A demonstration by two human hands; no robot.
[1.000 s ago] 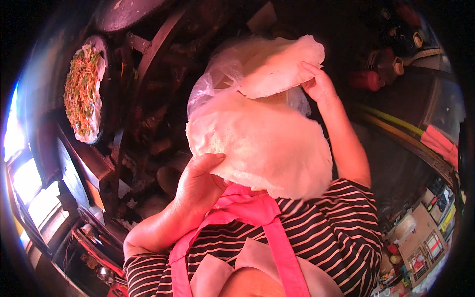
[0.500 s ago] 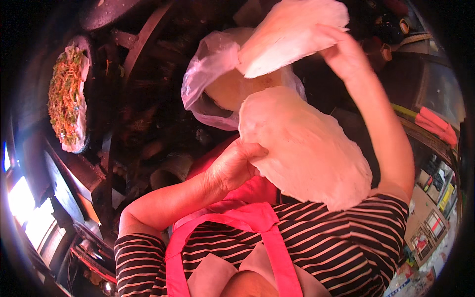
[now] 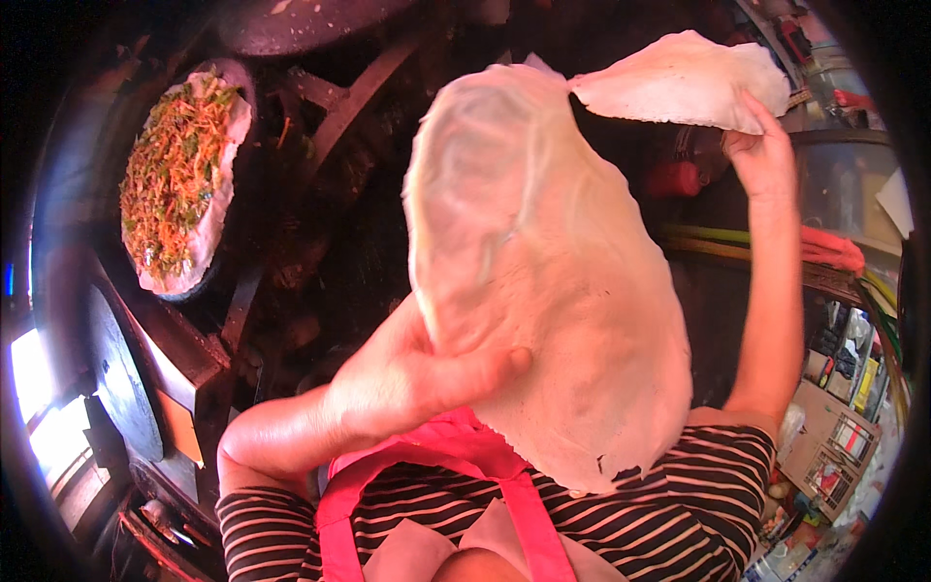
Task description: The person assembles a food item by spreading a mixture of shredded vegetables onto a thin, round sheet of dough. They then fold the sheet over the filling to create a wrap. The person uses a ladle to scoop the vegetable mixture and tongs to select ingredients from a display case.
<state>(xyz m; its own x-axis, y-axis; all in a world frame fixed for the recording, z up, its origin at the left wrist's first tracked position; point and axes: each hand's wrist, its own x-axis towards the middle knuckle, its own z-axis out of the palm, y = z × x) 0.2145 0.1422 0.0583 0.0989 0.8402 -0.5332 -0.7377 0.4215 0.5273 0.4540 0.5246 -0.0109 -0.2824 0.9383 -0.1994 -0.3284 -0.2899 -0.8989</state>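
A large, thin, pale sheet of flatbread (image 3: 567, 291) fills the middle of the view and hangs down in front of my chest. My left hand (image 3: 398, 378) grips its left side, thumb on top and fingers hidden beneath. At the upper right, my raised right hand (image 3: 761, 155) pinches the edge of a second pale flatbread (image 3: 689, 82), which stretches out to the left. The two sheets come close together near the top middle; whether they touch I cannot tell.
On the left, a pale round sheet topped with shredded orange and green filling (image 3: 179, 184) lies on a dark round plate. A round metal disc (image 3: 126, 369) stands below it. A dark round pan (image 3: 310, 19) is at the top. Shelved goods (image 3: 844, 388) are at the right.
My right hand has moved right with its flatbread. The left-hand flatbread has come up closer and looks larger, hiding the plastic bag seen before. The view has shifted a little.
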